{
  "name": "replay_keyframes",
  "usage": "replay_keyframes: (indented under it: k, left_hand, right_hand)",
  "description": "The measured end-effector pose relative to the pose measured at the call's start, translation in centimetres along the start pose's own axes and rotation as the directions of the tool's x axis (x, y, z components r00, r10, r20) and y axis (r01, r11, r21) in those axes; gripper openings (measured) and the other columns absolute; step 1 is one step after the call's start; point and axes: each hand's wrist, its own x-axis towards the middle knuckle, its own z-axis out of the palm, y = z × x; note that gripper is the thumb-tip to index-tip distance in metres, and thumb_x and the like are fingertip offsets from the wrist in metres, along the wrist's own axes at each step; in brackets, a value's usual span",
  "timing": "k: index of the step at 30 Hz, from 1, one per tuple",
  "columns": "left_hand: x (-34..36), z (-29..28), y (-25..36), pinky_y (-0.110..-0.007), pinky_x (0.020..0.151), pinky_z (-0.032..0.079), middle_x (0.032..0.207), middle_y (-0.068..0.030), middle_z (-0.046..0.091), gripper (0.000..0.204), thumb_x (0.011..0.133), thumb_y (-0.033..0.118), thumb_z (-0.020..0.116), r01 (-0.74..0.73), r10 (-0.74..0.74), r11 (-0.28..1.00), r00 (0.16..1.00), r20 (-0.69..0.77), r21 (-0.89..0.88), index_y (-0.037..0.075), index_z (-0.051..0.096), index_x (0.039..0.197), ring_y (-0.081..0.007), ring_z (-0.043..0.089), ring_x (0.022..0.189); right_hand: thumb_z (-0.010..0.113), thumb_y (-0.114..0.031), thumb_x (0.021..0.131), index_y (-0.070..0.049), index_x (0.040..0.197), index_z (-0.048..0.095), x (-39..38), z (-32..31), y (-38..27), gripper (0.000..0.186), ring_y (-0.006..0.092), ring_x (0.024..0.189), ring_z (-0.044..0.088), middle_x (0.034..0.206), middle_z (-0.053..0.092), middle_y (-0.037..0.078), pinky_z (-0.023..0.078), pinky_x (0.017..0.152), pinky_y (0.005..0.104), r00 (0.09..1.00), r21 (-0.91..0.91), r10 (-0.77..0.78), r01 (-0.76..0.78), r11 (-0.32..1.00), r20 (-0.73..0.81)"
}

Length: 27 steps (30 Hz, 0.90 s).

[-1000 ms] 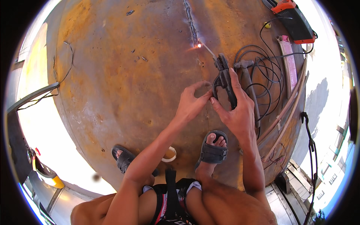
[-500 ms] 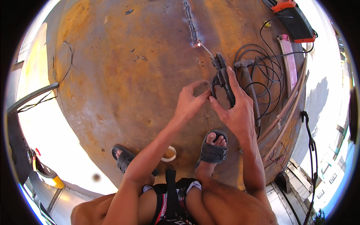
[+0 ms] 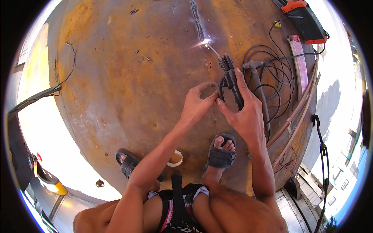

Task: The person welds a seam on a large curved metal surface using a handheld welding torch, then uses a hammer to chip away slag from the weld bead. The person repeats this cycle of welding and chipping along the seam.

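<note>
Arc struck on the seam of a rusty steel plate, upper centre of the frame

The right hand (image 3: pixel 248 116) was closed around the black electrode holder (image 3: pixel 230 79), right of centre; its thin rod (image 3: pixel 213 50) reached up-left to a bright spark (image 3: pixel 204 41) on the weld seam (image 3: pixel 196 19) of the rusty plate (image 3: pixel 116 77). The left hand (image 3: pixel 197 105) sat just beside it, fingers curled and half open, fingertips near the holder's lower end, gripping nothing that could be made out. The holder looked rigid and fairly light, best taken by its insulated handle; the rod looked thin, stiff and likely hot near the tip. Black cables (image 3: pixel 272 81) coiled at right. An orange-and-black box (image 3: pixel 305 17) lay upper right, a pink flat strip (image 3: pixel 299 58) below it; any markings were too small to tell
</note>
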Motion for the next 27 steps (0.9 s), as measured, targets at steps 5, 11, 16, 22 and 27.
replay_keyframes:
  k: [5,11,16,22,27]
  left_hand:
    - [-0.3,0.2,0.5,-0.044,0.122,0.043,0.139,-0.0215,0.074,0.056,0.105,0.033,0.074,-0.029,0.029,1.0,1.0,0.007,0.011,-0.006,0.069,0.145,-0.0287,0.062,0.142]
    - [-0.4,0.1,0.6,-0.046,0.125,0.041,0.137,-0.0219,0.075,0.054,0.104,0.03,0.073,-0.045,0.044,0.998,0.999,0.006,0.047,-0.006,0.07,0.144,-0.0288,0.062,0.143]
    - [-0.3,0.2,0.8,-0.045,0.123,0.042,0.137,-0.0215,0.075,0.052,0.104,0.028,0.073,-0.012,0.012,1.0,1.0,0.015,0.001,-0.006,0.07,0.143,-0.0282,0.062,0.142]
    - [-0.1,0.2,0.2,-0.043,0.122,0.043,0.139,-0.0213,0.074,0.052,0.104,0.028,0.075,-0.008,0.008,0.999,1.0,0.006,-0.044,-0.006,0.071,0.142,-0.0282,0.061,0.142]
    - [0.0,0.2,0.0,-0.043,0.121,0.044,0.137,-0.0204,0.075,0.051,0.104,0.027,0.075,-0.011,0.011,1.0,1.0,-0.004,-0.026,-0.006,0.071,0.143,-0.027,0.062,0.141]
  right_hand:
    - [0.089,-0.013,0.089,-0.008,0.173,0.042,-0.4,0.3,0.1,0.096,0.0362,0.119,0.079,0.13,0.078,0.023,0.061,0.1,0.0416,0.997,0.007,-0.028,0.029,1.0,-0.078]
    - [0.089,-0.013,0.089,-0.008,0.173,0.042,-0.5,0.3,0.2,0.096,0.0369,0.121,0.078,0.132,0.077,0.024,0.06,0.101,0.0419,0.997,0.014,-0.034,0.035,0.999,-0.067]
    - [0.089,-0.012,0.089,-0.007,0.172,0.043,-0.2,0.0,0.1,0.095,0.0371,0.122,0.078,0.133,0.077,0.025,0.06,0.102,0.0426,0.999,-0.009,-0.013,0.013,1.0,-0.041]
    - [0.089,-0.012,0.089,-0.007,0.172,0.043,0.0,-0.2,-0.1,0.095,0.0374,0.122,0.078,0.132,0.077,0.026,0.059,0.103,0.043,1.0,-0.014,0.0,0.0,1.0,-0.014]
    - [0.089,-0.012,0.089,-0.007,0.172,0.044,0.0,-0.1,-0.1,0.094,0.0366,0.122,0.078,0.131,0.077,0.026,0.059,0.103,0.0425,1.0,-0.018,0.006,-0.007,1.0,-0.012]
